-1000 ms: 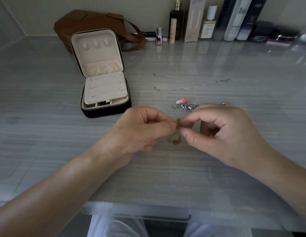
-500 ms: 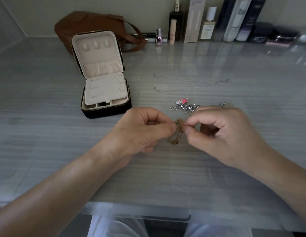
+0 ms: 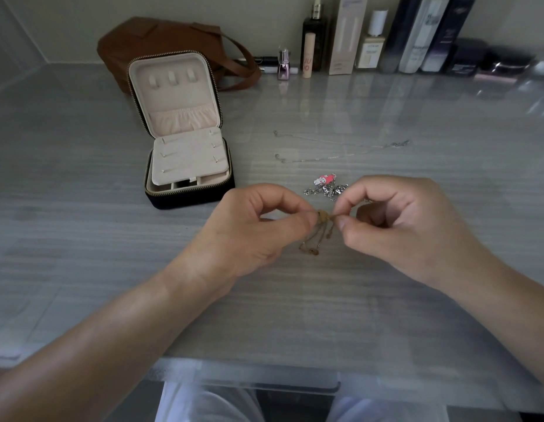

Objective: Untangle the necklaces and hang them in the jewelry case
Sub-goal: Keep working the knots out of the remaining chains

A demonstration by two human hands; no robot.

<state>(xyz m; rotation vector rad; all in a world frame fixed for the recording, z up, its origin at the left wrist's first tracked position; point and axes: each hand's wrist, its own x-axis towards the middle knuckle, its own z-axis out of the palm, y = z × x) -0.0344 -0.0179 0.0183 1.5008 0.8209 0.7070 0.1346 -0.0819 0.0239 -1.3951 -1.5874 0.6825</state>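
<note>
The gold necklace [image 3: 321, 217], bunched into a small knot just right of the frame's centre, looks feather-light and limp, and fine enough to kink or snap if tugged. It is probably best taken by single strands close to the knot and teased apart rather than pulled. The left hand [image 3: 255, 229] and right hand [image 3: 401, 229] pinch it from either side, its loops dangling toward the desk [image 3: 295, 315]. The open jewelry case [image 3: 185, 132] stands at upper left.

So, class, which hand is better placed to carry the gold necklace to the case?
Likely the left hand: both pinch the necklace, but the open case stands nearer it than the right hand.
</note>
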